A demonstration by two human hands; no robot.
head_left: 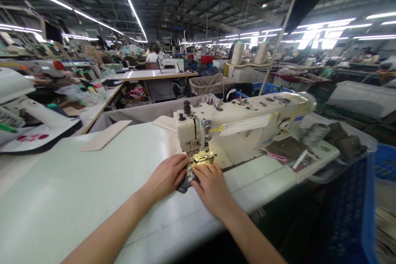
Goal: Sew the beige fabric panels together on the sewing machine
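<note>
A white sewing machine [244,126] stands on the pale green table [77,189]. Under its needle and presser foot [200,156] lies a small dark fabric piece [186,182], mostly covered by my hands. My left hand [167,176] rests on the fabric's left side with its fingers curled down onto it. My right hand [212,187] lies flat on the fabric's right side, fingertips just in front of the presser foot. Both hands press the fabric against the table.
A beige card piece [105,135] lies at the table's back left. Dark fabric pieces [343,142] and a thread cone [314,134] sit in a tray right of the machine. A blue crate [355,210] stands at the right. Another white machine [27,111] is at far left.
</note>
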